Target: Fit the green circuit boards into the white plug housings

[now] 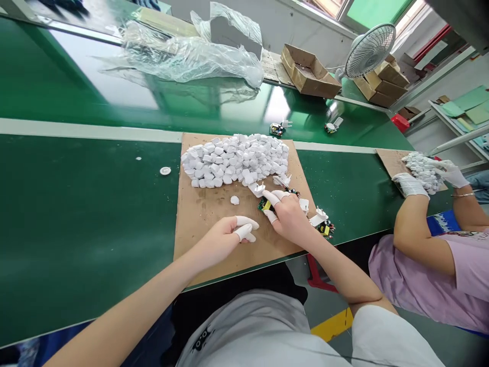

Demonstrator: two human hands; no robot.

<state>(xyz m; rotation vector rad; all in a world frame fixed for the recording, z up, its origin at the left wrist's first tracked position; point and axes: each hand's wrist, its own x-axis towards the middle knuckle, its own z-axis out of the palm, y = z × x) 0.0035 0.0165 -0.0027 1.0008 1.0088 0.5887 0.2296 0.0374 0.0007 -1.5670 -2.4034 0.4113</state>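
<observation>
White finger cots cover several fingertips of both my hands. My right hand (286, 214) has its fingers closed on a small circuit board (263, 204) with a yellow part, and a white plug piece with prongs (258, 189) sticks out at its far end. To the left, my left hand (229, 234) hovers over the brown cardboard sheet (206, 214), fingers drawn together; whatever may be between them is hidden. Beyond both hands lies a heap of small white plastic caps (237, 160). One loose white cap (235, 200) rests apart from it. More boards with white plug pieces (324, 223) lie right of my right hand.
A round white piece (165, 171) lies on the green table (95, 214). Two plug boards (280, 127) sit beyond the pale strip. Farther back are plastic sheeting (198, 58), an open carton (309, 71) and a fan (369, 51). A gloved co-worker (424, 239) handles similar pieces at right.
</observation>
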